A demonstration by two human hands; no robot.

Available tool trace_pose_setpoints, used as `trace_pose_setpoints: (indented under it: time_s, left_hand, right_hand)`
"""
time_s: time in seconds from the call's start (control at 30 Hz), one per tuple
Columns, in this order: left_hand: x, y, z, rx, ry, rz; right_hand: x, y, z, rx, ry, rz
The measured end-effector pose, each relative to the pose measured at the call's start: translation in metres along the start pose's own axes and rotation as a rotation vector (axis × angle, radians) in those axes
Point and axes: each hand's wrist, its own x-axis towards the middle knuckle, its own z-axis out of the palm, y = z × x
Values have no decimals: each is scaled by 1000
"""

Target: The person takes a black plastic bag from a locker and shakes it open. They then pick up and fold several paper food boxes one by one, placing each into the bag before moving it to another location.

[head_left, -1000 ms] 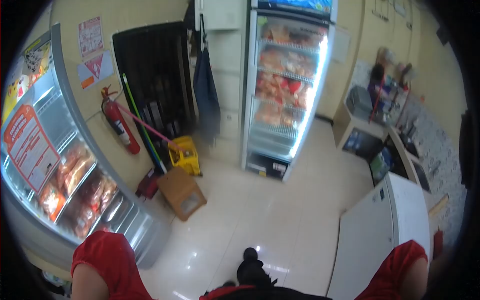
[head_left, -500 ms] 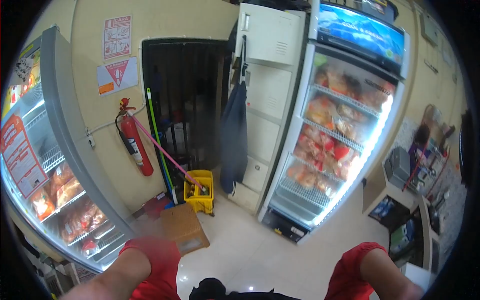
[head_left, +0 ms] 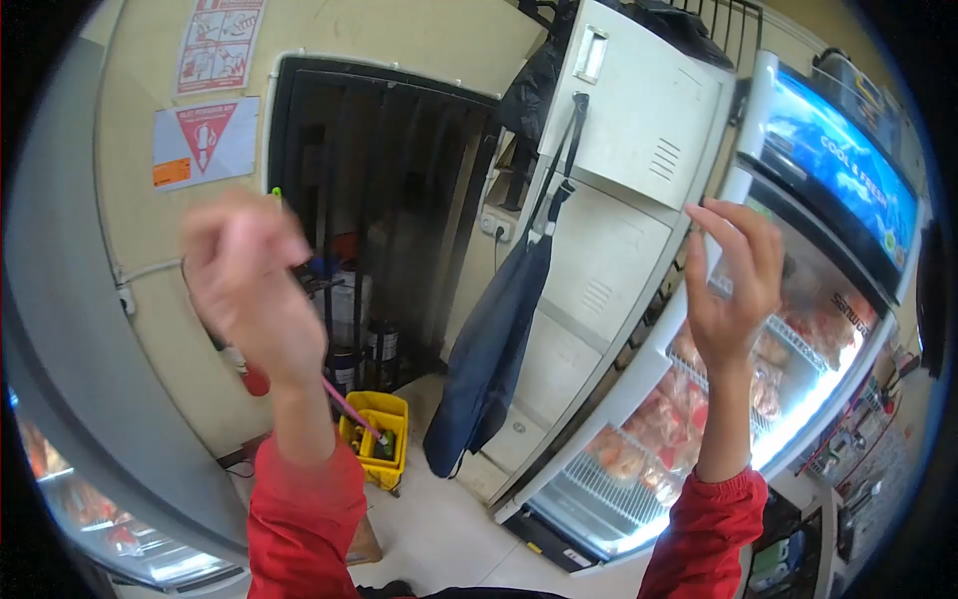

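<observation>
My feed blurs the left hand (head_left: 244,270); I can't tell its grip; the right hand (head_left: 736,275), narrowly parted, fronts the fridge (head_left: 843,170); an apron (head_left: 494,349) hangs between.

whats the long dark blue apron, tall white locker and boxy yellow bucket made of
Blue apron: probably matte fabric, hanging in soft folds. White locker: likely painted metal, flat panels with slotted vents. Yellow bucket: apparently smooth plastic, evenly coloured.

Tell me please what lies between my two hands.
Nothing lies directly between left hand and right hand; behind that gap, the head view shows the gate, dark cloth and locker.
</observation>
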Motion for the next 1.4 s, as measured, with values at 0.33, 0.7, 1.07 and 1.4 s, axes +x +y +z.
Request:
trace_pose_setpoints:
  time_s: [0.33, 0.7, 1.07, 1.4]
  left_hand:
    - [-85, -305, 87, -85, -238, -684]
    - [-103, -549, 64, -193, -257, -1217]
    - [-110, -733, 199, -635, -242, -1363]
    - [-99, -745, 264, -841, 129, -1227]
  right_hand:
    - [-44, 94, 194, -158, -315, -34]
    - [-71, 147, 355, -330, -200, 42]
    - [-86, 165, 370, -433, -201, 25]
    - [-104, 176, 372, -607, -373, 36]
